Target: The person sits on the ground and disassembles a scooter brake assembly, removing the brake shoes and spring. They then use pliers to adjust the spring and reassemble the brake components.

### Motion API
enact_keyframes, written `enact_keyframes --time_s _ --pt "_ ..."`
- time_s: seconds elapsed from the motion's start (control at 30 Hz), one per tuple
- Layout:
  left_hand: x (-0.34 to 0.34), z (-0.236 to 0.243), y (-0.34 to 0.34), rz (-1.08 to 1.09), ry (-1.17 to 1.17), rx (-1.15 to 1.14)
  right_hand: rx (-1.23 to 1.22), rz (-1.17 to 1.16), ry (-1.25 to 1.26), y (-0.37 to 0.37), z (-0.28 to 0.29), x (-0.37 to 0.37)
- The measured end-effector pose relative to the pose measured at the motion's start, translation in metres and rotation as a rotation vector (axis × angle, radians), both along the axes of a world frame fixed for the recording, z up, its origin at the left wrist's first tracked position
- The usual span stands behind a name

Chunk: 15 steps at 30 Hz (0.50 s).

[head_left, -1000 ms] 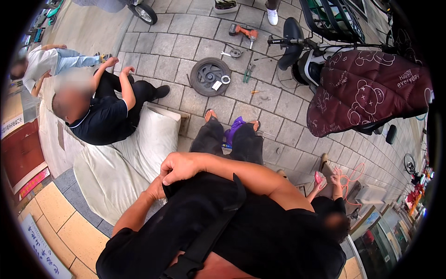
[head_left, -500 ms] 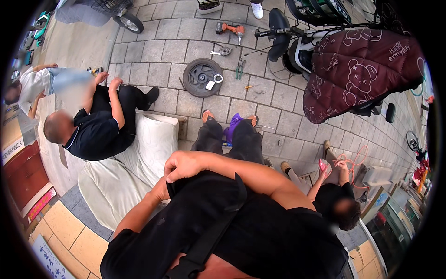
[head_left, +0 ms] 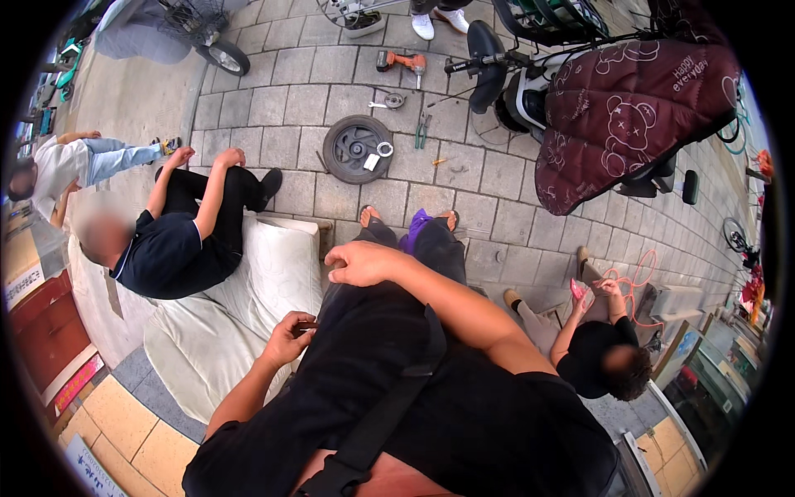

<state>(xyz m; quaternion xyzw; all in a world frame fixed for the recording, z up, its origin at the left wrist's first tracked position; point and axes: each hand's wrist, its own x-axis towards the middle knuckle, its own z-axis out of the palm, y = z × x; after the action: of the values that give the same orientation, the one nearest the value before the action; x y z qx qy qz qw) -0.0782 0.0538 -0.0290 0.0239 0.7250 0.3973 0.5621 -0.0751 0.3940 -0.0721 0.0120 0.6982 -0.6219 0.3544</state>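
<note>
My left hand point(head_left: 290, 340) is low at my left side by my black shirt, fingers curled on something small and dark that I cannot make out. My right hand point(head_left: 360, 264) hangs above my lap, fingers loosely bent, apart and empty. A purple cloth point(head_left: 416, 232) is between my legs. Beyond my feet a black tyred wheel point(head_left: 344, 149) lies on the pavers with a silver ring point(head_left: 383, 147) and a white piece point(head_left: 372, 162) on it. Around it are a wrench and round part point(head_left: 391, 100), green-handled pliers point(head_left: 421, 132), a small yellow item point(head_left: 438, 161) and an orange drill point(head_left: 400, 63).
A seated person point(head_left: 182, 240) is on the padded white seat point(head_left: 281, 265) at left; another person point(head_left: 99, 161) is beyond. A scooter with maroon quilted cover point(head_left: 629, 116) stands at right. A seated person holding something pink point(head_left: 596, 356) is at lower right, near an orange hose point(head_left: 636, 282).
My hands have separated: the right has moved up and to the right over my lap, the left is slightly lower. The seated person at left has leaned further forward, hands over the knees.
</note>
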Motion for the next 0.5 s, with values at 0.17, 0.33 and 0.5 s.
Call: enact_keyframes --time_s 0.17,0.33,0.5 --pt "-0.056 0.0 0.063 -0.266 0.539 0.092 0.182 -0.242 -0.082 0.051 -0.012 0.038" --pt "-0.115 0.087 0.178 -0.383 0.185 1.087 0.5 0.335 -0.353 0.12 0.045 0.091" --pt "-0.122 0.167 0.238 -0.778 -0.17 1.606 0.135 0.496 -0.832 0.107 0.082 0.166"
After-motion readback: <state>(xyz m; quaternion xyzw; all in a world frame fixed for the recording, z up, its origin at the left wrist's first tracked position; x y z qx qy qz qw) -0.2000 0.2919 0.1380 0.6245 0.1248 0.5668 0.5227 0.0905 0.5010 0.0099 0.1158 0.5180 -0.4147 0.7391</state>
